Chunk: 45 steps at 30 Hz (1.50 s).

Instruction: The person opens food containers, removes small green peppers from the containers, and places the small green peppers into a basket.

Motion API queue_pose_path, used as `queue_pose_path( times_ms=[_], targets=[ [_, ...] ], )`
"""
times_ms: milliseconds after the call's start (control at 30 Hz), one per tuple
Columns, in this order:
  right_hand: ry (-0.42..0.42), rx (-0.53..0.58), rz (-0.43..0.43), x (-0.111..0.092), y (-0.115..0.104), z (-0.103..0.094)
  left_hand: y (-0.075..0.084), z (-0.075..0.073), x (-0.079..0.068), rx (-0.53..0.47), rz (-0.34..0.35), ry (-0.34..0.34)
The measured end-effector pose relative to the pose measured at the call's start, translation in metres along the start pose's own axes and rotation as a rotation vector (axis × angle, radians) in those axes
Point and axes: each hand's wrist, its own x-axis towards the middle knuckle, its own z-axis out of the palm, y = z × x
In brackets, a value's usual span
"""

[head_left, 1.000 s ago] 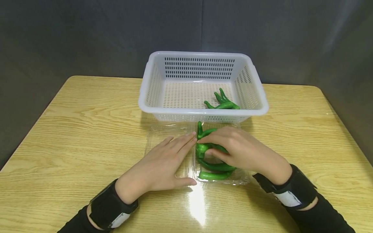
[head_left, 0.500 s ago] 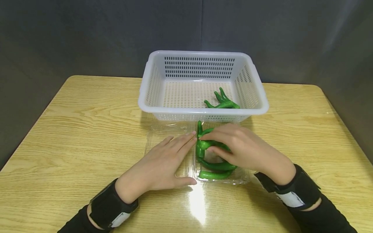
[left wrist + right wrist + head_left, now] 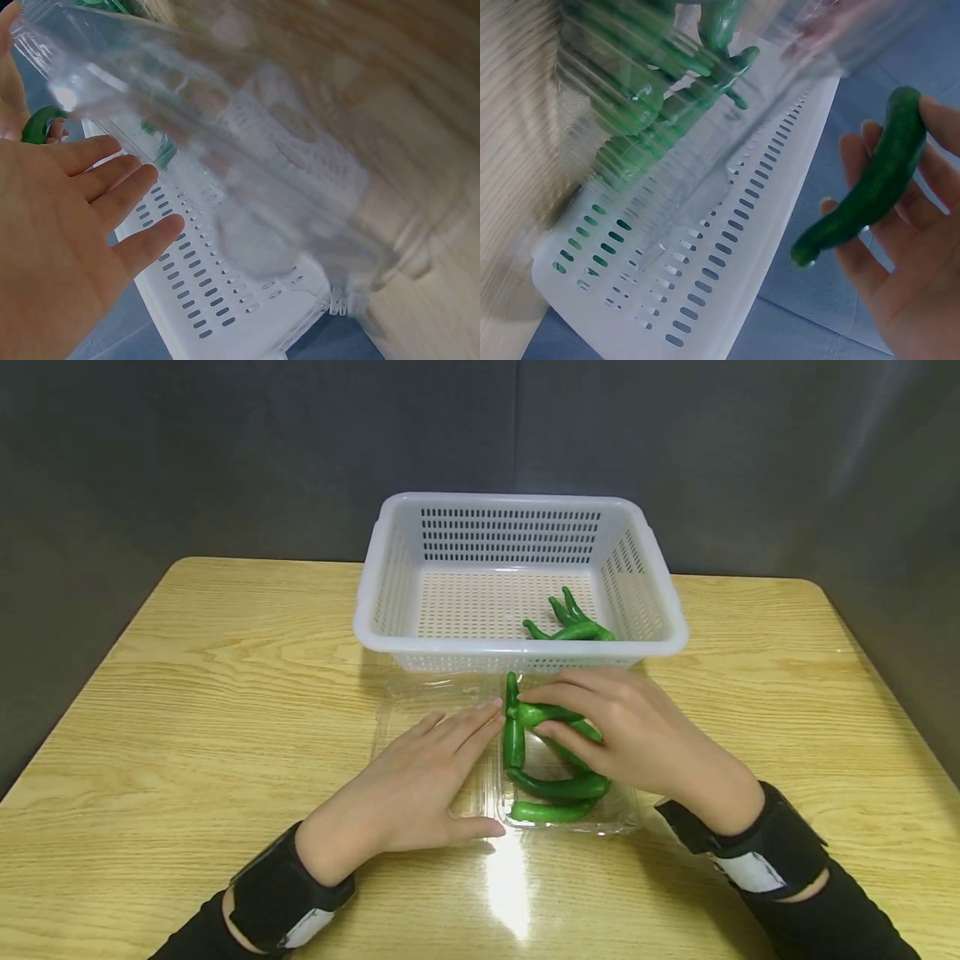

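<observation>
My right hand (image 3: 630,735) pinches a green chili pepper (image 3: 535,716) between thumb and fingers, over the right half of a clear plastic clamshell box (image 3: 624,810). In the right wrist view the held pepper (image 3: 881,184) is curved and dark green, lying across the palm side. Several other green peppers (image 3: 555,787) lie in that half, some partly behind my right hand. My left hand (image 3: 412,793) lies palm down with straight fingers over the box's other half (image 3: 396,714), fingertips at the fold between the halves. Its palm and extended fingers (image 3: 124,195) show in the left wrist view.
A white perforated basket (image 3: 517,647) stands just behind the clamshell box, with several green peppers (image 3: 581,631) at its front right. Both sit on a wood-grain table (image 3: 225,693). A dark grey partition (image 3: 262,460) rises behind the table.
My right hand has shifted the pinched pepper away from me within the box, toward the basket, uncovering more of the upright pepper along the fold. My left hand stays in place.
</observation>
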Motion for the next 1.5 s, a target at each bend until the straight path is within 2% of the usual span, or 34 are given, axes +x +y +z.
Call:
queue_pose_path(
  times_ms=[400, 933, 1500],
  targets=[
    [0.171, -0.061, 0.006, 0.003, -0.001, -0.002, 0.0, 0.001, 0.0, -0.006, 0.0, 0.005],
    [0.309, -0.11, 0.057, 0.003, 0.002, -0.004, -0.001, 0.001, -0.001, -0.012, -0.007, -0.001],
    [0.377, -0.146, 0.128, 0.003, 0.01, -0.008, -0.001, 0.001, 0.0, -0.008, -0.002, 0.005]
  ],
)
